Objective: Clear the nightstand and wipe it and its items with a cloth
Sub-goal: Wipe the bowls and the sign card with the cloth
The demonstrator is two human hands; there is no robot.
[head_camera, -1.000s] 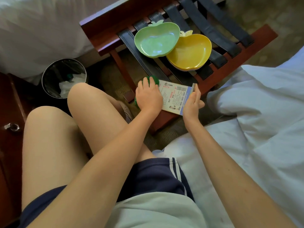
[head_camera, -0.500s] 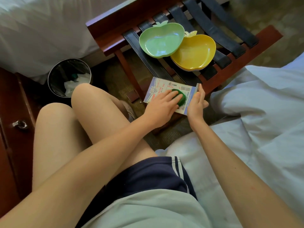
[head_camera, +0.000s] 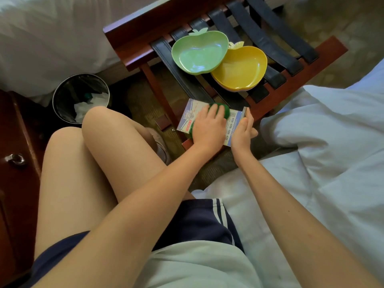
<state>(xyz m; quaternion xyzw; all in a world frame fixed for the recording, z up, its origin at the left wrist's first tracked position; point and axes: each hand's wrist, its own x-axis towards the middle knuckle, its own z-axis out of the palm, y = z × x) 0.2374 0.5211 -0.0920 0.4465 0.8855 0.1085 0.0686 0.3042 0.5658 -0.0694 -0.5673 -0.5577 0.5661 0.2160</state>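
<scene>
A flat printed box [head_camera: 190,116] lies on the near rail of a wooden luggage rack [head_camera: 128,38]. My left hand [head_camera: 208,127] presses a green cloth [head_camera: 222,111] flat onto the box's face; the cloth sticks out past the fingertips and beside the palm. My right hand [head_camera: 243,132] braces the box's right edge with straight fingers, thumb apart to the right. A green apple-shaped dish [head_camera: 199,53] and a yellow one [head_camera: 239,68] rest overlapping on the rack's black straps. The dark wooden nightstand [head_camera: 18,142] shows at the left edge with a metal drawer pull.
A black waste bin [head_camera: 81,96] holding crumpled paper stands on the carpet between the nightstand and the rack. White bedding [head_camera: 322,142] fills the right side, and another white bed lies at the top left. My bare knees sit below the bin.
My left hand swept the cloth from the box's left end to its right, then back toward the middle. My right hand has stayed on the box's right edge.
</scene>
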